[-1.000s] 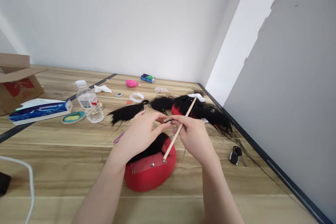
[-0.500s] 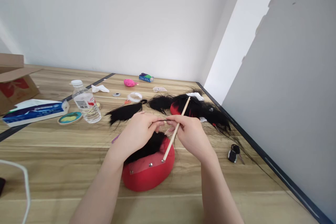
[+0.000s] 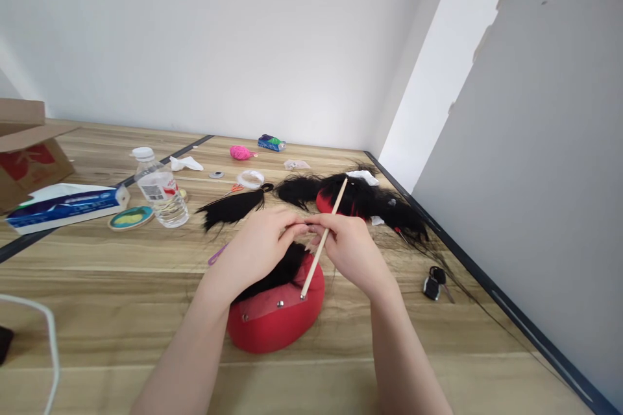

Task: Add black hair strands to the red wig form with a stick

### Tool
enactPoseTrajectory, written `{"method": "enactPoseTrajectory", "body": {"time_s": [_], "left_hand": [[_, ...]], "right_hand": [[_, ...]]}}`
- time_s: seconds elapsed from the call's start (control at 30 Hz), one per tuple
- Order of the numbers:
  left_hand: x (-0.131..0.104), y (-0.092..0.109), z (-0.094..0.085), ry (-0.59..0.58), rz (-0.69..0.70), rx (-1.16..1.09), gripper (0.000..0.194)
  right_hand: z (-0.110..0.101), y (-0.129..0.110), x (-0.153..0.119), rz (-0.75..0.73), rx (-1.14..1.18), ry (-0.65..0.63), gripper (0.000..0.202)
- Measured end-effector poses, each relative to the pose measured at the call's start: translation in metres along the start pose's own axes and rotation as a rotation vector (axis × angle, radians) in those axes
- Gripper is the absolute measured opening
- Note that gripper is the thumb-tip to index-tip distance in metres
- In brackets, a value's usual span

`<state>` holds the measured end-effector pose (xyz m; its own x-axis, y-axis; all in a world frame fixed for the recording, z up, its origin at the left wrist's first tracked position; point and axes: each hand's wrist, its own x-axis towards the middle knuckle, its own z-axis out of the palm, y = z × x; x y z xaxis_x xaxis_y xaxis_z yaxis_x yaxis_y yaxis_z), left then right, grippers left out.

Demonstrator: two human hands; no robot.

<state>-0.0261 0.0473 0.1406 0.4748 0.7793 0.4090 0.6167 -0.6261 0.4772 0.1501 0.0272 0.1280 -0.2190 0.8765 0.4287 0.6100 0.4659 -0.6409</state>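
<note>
A red rounded form lies on the table in front of me, with black hair on it and a clear strip fixed by metal pins along its near side. Above its far edge my left hand and my right hand meet, fingertips pinched together. Whatever lies between the fingertips is too small to make out. My right hand also holds a pale wooden stick, which slants from the pinned strip up past the fingers.
Further back lie a second red form with black hair, a black hair bundle and a pink ball. On the left are a bottle, tissue pack and cardboard box; keys lie right.
The far end of the stick has shifted slightly left. My hands have drawn a little closer together, and the thin dark strand seen between the fingertips is now hidden.
</note>
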Motion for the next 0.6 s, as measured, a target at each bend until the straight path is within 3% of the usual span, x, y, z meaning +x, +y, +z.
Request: {"method": "enactPoseTrajectory", "body": {"time_s": [0.13,0.37,0.6], "left_hand": [[-0.003,0.005,-0.004,0.131,0.093,0.002,0.025],[-0.006,0.016,0.001,-0.043,0.213,-0.055,0.014],[-0.003,0.015,0.004,-0.016,0.226,-0.060,0.009]], "right_hand": [[-0.002,-0.001,-0.001,0.021,-0.024,0.021,0.035],[-0.003,-0.002,0.001,0.024,-0.094,-0.017,0.030],[-0.003,-0.004,0.002,0.017,-0.120,-0.023,0.024]]}}
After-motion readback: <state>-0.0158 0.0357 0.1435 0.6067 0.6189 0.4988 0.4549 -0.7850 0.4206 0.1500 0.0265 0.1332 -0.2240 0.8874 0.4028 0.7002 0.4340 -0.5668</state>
